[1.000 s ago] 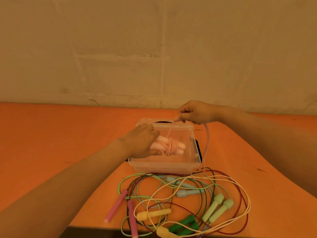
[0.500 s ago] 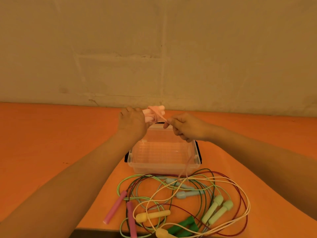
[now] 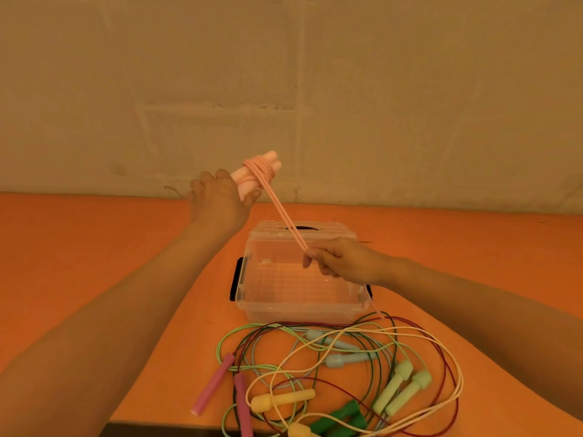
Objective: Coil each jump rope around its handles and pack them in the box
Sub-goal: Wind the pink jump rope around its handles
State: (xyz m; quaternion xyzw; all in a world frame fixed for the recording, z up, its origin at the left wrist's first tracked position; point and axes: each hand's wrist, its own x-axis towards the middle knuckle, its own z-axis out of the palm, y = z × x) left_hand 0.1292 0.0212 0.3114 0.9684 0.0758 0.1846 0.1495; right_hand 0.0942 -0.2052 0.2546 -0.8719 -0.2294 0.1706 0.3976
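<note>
My left hand (image 3: 220, 201) holds the two pale pink handles (image 3: 262, 167) together, raised above and to the far left of the clear plastic box (image 3: 252, 305). Pink cord is wound around the handles. From the winding a doubled strand of pink cord (image 3: 285, 217) runs down to my right hand (image 3: 342, 261), which pinches it over the box. The box stands open, with nothing inside. The loose end of the pink cord trails past the box's right corner.
On the orange table (image 3: 79, 263) in front of the box lies a tangle of jump ropes: magenta handles (image 3: 213, 384), yellow handles (image 3: 282, 398), dark green handles (image 3: 339, 419), light green handles (image 3: 403, 384) and pale blue handles (image 3: 342, 353). The table's front edge is close below them.
My left hand lifted the pink handles out of the box, up and to the left. My right hand came down over the box, drawing the cord taut.
</note>
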